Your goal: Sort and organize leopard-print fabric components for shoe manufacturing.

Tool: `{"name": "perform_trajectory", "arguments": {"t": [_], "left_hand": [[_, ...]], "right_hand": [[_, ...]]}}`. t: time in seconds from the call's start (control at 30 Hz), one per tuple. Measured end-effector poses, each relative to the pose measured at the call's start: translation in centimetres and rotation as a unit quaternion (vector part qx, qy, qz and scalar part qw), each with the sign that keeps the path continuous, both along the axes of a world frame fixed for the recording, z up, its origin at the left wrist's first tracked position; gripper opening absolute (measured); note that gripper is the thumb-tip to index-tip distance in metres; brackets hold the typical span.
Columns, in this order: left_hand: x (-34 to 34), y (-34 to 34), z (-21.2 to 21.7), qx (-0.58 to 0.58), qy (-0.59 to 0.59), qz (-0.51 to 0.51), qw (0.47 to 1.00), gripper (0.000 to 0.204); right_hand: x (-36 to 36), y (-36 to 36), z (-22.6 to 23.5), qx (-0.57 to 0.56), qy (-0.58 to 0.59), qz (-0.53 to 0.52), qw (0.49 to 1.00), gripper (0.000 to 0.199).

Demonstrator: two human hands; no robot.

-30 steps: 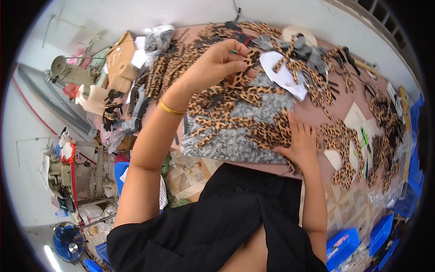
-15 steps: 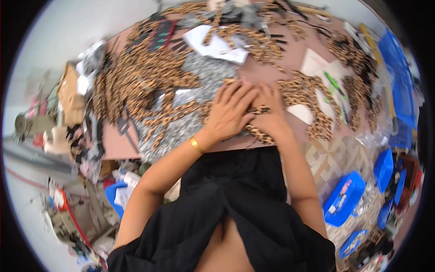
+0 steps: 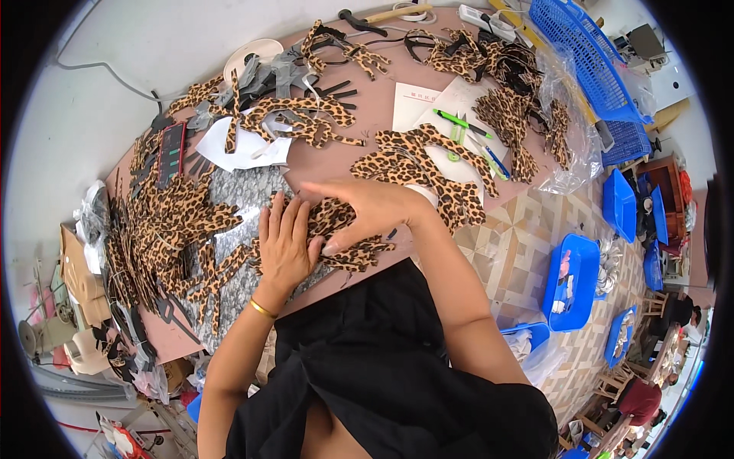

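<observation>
Your left hand [image 3: 284,249] is lying flat, fingers spread, and your right hand [image 3: 367,210] is pressing down half-curled; neither is gripping anything, both are resting on a leopard-print cutout [image 3: 344,233] at the near edge of the worktop [image 3: 382,107]. The cutout is looking flat, branched and spotted brown-black. Piles of cutouts [image 3: 160,237] are crowding the left edge; bare room is showing mid-worktop, beside the white paper [image 3: 417,103].

Bare forearms and hands, short black sleeves, loose black top with open neckline; thin gold bangle [image 3: 262,309] around left wrist; no rings or gloves.
</observation>
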State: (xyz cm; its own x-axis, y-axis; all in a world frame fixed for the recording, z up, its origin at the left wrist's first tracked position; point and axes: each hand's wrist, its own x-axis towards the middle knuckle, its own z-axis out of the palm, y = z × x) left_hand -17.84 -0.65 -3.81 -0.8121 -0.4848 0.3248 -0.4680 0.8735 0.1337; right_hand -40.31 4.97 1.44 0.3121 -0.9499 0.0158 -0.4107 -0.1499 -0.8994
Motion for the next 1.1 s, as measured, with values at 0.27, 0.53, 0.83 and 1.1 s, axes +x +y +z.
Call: {"name": "perform_trajectory", "arguments": {"t": [0.27,0.53,0.83,1.1], "left_hand": [[0.3,0.1,-0.4,0.005,0.053,0.000,0.999,0.065],[1.0,-0.3,-0.3,0.021,0.162,-0.050,0.985,0.042],[3.5,-1.0,0.8,0.038,0.162,-0.090,0.982,0.052],[4.8,-0.8,0.8,-0.048,0.163,-0.131,0.977,0.030]], "right_hand": [[4.1,-3.0,0.2,0.061,0.293,-0.014,0.954,0.116],[4.1,-2.6,-0.7,0.019,0.327,0.007,0.945,0.116],[2.6,-2.0,-2.1,0.026,0.279,-0.006,0.960,0.103],[2.8,-2.1,-2.0,0.029,0.300,0.012,0.953,0.111]]}}
